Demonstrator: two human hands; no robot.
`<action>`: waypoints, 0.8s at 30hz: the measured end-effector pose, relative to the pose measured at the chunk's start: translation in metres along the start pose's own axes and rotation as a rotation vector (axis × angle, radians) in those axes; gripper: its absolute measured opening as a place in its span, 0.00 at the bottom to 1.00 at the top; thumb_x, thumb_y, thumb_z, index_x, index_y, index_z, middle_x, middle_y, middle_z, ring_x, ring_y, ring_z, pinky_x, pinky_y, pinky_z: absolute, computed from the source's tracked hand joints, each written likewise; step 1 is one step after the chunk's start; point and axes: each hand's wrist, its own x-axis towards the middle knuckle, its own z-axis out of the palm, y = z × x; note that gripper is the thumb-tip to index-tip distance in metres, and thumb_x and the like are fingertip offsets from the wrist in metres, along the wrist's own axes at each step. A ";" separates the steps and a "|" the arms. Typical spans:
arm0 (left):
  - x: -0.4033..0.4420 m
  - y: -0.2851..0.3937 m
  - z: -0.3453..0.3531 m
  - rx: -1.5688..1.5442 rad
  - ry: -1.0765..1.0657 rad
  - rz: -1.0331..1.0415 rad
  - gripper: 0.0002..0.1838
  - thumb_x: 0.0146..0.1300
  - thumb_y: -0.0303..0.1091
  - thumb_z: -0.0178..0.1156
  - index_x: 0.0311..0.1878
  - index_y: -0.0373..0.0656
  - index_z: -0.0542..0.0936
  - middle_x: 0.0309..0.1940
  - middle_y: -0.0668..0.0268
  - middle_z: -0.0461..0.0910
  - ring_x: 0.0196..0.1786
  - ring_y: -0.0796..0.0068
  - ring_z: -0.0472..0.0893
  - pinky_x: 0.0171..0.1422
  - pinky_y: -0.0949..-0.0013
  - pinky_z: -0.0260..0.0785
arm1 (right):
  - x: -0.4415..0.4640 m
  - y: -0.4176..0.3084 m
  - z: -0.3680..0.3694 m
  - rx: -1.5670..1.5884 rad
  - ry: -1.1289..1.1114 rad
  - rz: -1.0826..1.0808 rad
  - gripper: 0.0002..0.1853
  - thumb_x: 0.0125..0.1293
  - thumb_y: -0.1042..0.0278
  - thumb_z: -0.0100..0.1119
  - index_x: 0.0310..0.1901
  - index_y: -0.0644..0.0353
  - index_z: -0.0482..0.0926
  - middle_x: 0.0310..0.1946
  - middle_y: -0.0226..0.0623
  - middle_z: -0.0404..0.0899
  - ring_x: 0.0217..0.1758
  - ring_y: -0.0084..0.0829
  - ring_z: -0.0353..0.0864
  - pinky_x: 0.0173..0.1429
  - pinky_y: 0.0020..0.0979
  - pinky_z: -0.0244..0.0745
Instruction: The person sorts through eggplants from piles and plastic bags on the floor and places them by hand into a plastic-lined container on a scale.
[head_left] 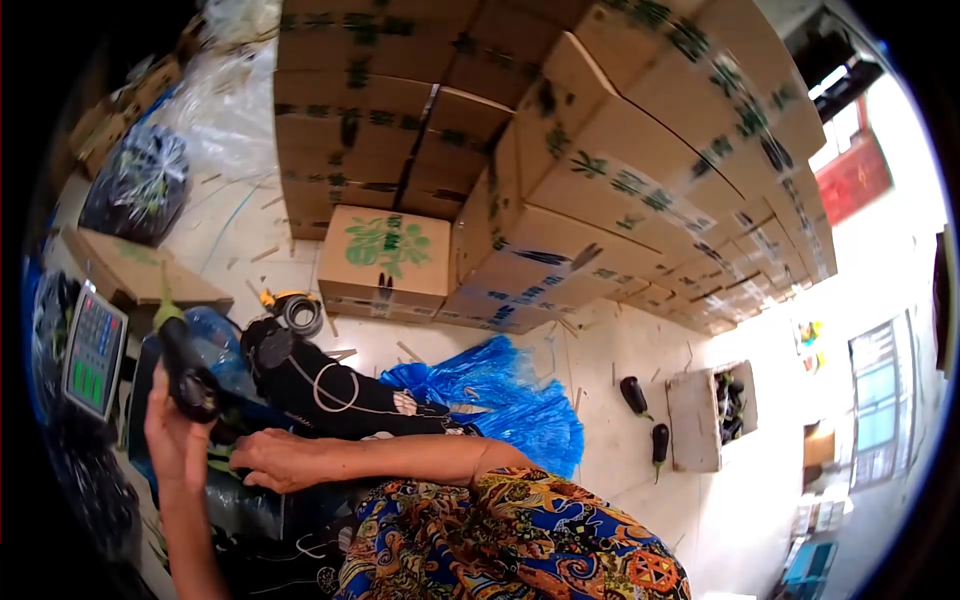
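A dark purple eggplant (pixel 187 372) with a green stem is held raised in my left hand (pixel 180 432), whose fingers are wrapped around its lower part. My right hand (pixel 282 460) reaches in from the right, close beside the left one. Its curled fingers are on another eggplant (pixel 226 434), mostly hidden, with a bit of green showing at the fingertips. Beneath both hands is a dark container lined with clear plastic (pixel 243 508). A digital scale (pixel 95 350) with green display panels stands just left of my left hand.
Stacked cardboard boxes (pixel 620 190) fill the back. One printed box (pixel 385 255) sits before them, near a tape roll (pixel 302 315). Blue plastic bags (pixel 510 400) lie on the floor. Rightward are two loose eggplants (pixel 634 396) and an open carton (pixel 692 420) of eggplants.
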 end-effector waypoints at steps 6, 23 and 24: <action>0.013 -0.071 0.123 0.106 -0.349 -0.085 0.29 0.71 0.40 0.54 0.72 0.44 0.64 0.57 0.67 0.77 0.55 0.74 0.78 0.57 0.69 0.74 | -0.023 0.046 0.021 -0.218 0.437 -0.280 0.06 0.57 0.71 0.57 0.36 0.62 0.77 0.29 0.48 0.78 0.34 0.52 0.79 0.40 0.46 0.76; 0.013 -0.232 0.195 1.028 -0.384 -0.711 0.15 0.68 0.40 0.51 0.53 0.44 0.74 0.39 0.64 0.80 0.36 0.76 0.82 0.34 0.71 0.77 | -0.097 0.016 0.012 -0.132 0.104 -0.110 0.09 0.60 0.68 0.58 0.41 0.61 0.77 0.35 0.47 0.79 0.39 0.51 0.80 0.42 0.46 0.76; 0.012 -0.244 0.212 0.892 -0.500 -0.784 0.15 0.69 0.42 0.50 0.51 0.45 0.75 0.39 0.62 0.80 0.35 0.76 0.82 0.31 0.68 0.77 | -0.100 0.014 0.014 -0.136 0.111 -0.106 0.09 0.61 0.68 0.58 0.41 0.60 0.77 0.35 0.47 0.79 0.39 0.51 0.80 0.43 0.46 0.76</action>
